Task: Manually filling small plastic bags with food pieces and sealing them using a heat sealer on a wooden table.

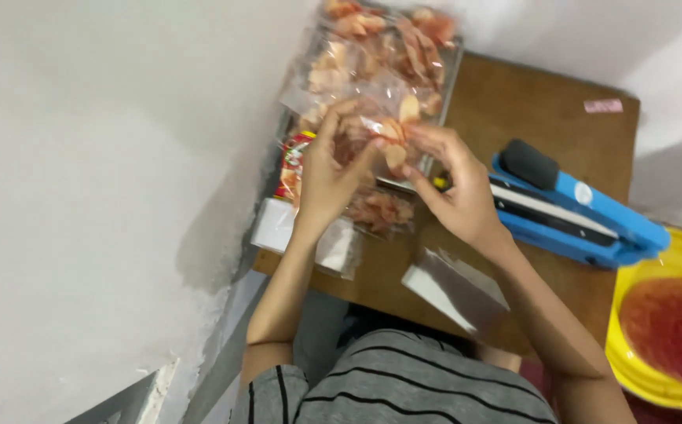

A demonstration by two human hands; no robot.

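Observation:
My left hand point(327, 174) grips a small clear plastic bag point(360, 140) that holds pinkish-orange chips. My right hand point(457, 184) pinches a few pale chips point(394, 143) at the bag's mouth. Both hands hover over the left end of a brown wooden table point(541, 126), just in front of a metal tray point(449, 74) heaped with filled clear bags of chips point(388, 47). Another filled bag point(380, 210) lies on the table under my hands.
A blue bag sealer point(572, 208) sits to the right of my hands. A stack of empty clear bags point(455, 286) lies near the front edge. A white box point(274, 224) and a red packet point(294, 161) are at the left. A yellow basin point(671, 322) stands at the right.

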